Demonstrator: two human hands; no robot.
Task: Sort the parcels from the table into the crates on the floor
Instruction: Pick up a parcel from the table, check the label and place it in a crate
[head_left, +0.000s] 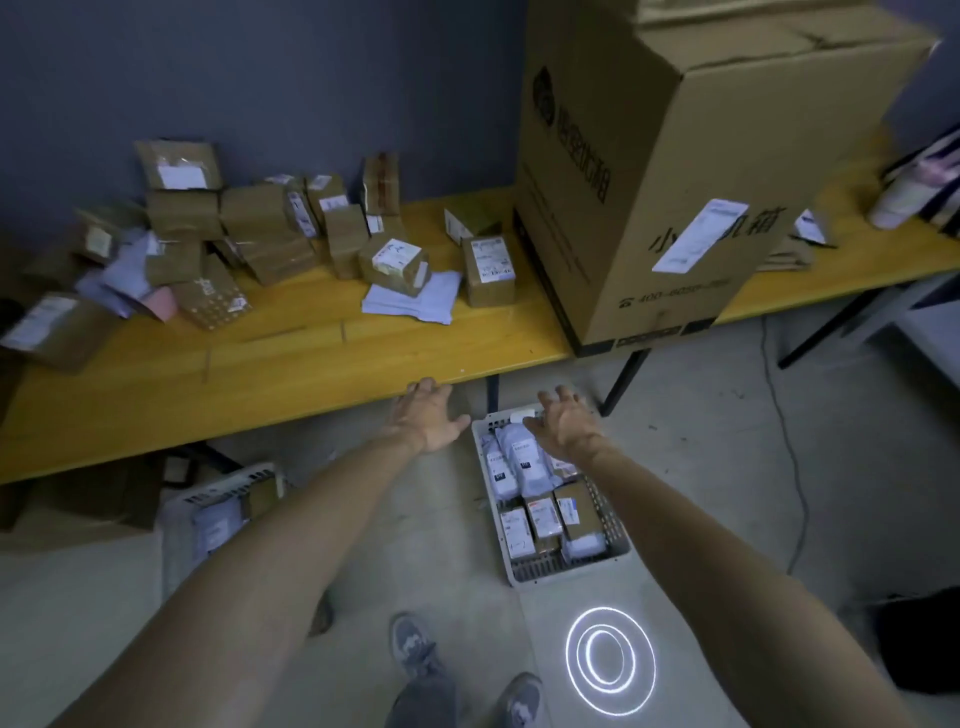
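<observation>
The parcels (260, 234) are lying in a loose heap of brown boxes and pale mailers on the yellow table (291, 358), well beyond and to the left of both hands, with one small labelled box (488, 270) and a white mailer (415, 299) sitting nearest, just ahead of the left hand. Both arms are reaching forward together and both hands are empty: the left hand (431, 415) is spreading its fingers, relaxed and nearly straight, at the table's front edge, though whether it is touching the edge is hard to tell, and the right hand (563, 421) is hovering with splayed fingers over the far end of the right crate (618, 525). That crate is sitting on the floor directly under the right forearm and is already holding a good many white bags and small boxes. A second crate (176, 514), below and to the left of the left arm, is showing only a few items. A large cardboard carton (675, 182) is standing on the table ahead of the right hand, overhanging the edge. The step in hand appears to be the reach toward the table for another parcel, with much of the pile not yet sorted. The next move is probably calling for the hands to rise over the table edge, close round one of the nearer parcels, and judge which crate it belongs in.
</observation>
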